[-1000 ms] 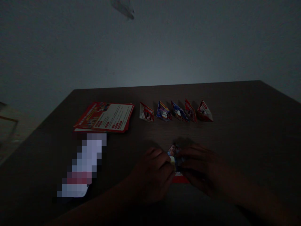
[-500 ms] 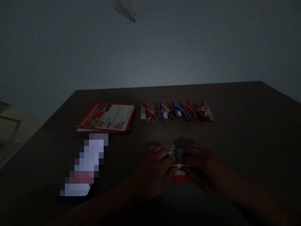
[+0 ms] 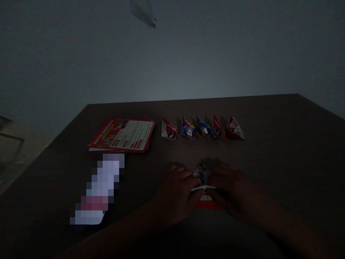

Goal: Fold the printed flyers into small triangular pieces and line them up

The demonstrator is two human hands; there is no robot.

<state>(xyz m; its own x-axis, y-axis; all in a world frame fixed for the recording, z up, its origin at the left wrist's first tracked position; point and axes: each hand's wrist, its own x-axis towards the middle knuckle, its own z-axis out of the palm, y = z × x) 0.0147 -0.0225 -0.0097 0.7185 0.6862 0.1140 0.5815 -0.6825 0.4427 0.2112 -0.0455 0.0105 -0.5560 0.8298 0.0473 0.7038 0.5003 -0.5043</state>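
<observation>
A partly folded printed paper (image 3: 207, 204), red and white along its near side, lies between my hands on the dark table. My left hand (image 3: 176, 192) grips its left side, with the thumb near the raised white edge in the middle. On the opposite side my right hand (image 3: 233, 190) grips the paper, fingers curled over the top and thumb low at the front. A printed picture shows on the far flap between the fingers. The dim light and my fingers hide much of the paper's folds.
Several folded paper boats (image 3: 189, 129) in red, white and blue stand in a row beyond my hands. A stack of printed leaflets (image 3: 129, 135) lies at the left. Nearer is a lit phone (image 3: 99, 190), its screen blurred. A pale wall (image 3: 188, 54) rises behind the table (image 3: 269, 115).
The raised white edge of the paper has shifted slightly to the left and up between my thumbs. Both hands keep their hold in nearly the same place.
</observation>
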